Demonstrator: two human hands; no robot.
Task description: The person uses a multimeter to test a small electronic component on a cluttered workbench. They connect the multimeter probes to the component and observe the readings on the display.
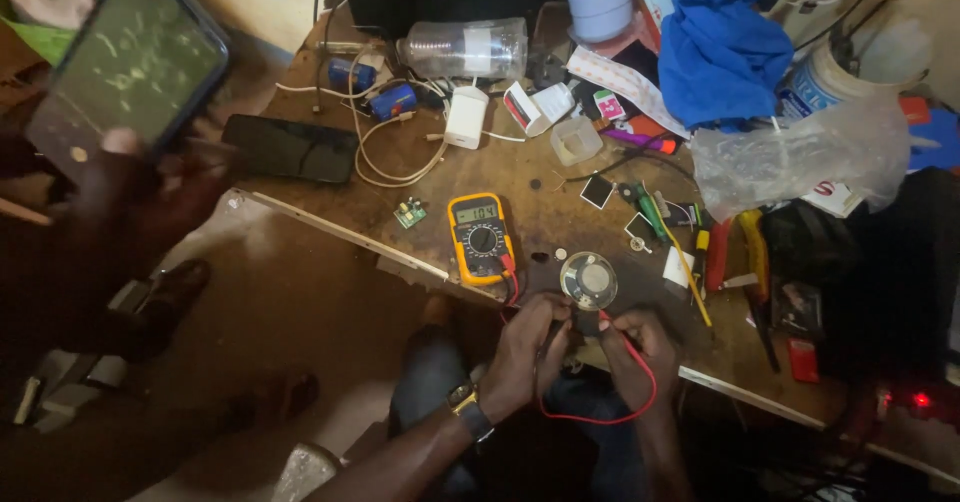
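A small round speaker (588, 280) lies at the near edge of the wooden workbench (540, 177). Both my hands are right below it. My right hand (637, 345) pinches a red probe whose tip meets the speaker's rim, and its red lead (640, 402) loops down under my wrists. My left hand (527, 347), with a watch on its wrist, is closed around a dark probe next to the speaker; the tip is hard to make out. A yellow multimeter (480, 237) lies just left of the speaker with its display lit.
Another person's hand holds up a phone (130, 62) at the upper left. On the bench lie a black phone (290, 149), a white charger (465, 117), a clear bottle (465, 50), a blue cloth (720, 42), a plastic bag (800, 152) and screwdrivers (652, 212).
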